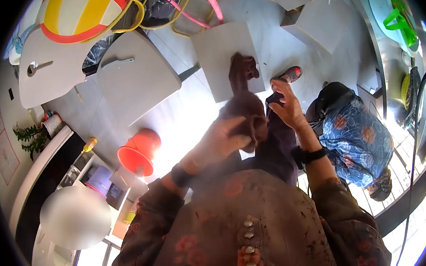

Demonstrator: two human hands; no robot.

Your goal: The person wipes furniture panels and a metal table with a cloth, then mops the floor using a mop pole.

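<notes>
My left hand (221,139) grips a dark brown, lumpy clay-like piece (243,108) with a hollow, rounded end near my thumb. Beyond it, a narrower brown part (242,73) reaches over a grey board (213,59). I cannot tell whether the two parts are joined. Just to the right, my right hand (288,106) is raised with its fingers apart and slightly bent, holding nothing. It hovers above my dark trouser leg and shoe (291,74). Both wrists wear black bands.
A person in a blue floral garment (356,138) bends over close on my right. An orange-red bucket (139,152) stands on the floor to the left. Grey tabletops (133,78) lie at upper left, one with a knife-like tool (117,62). A yellow-framed chair (137,16) stands behind.
</notes>
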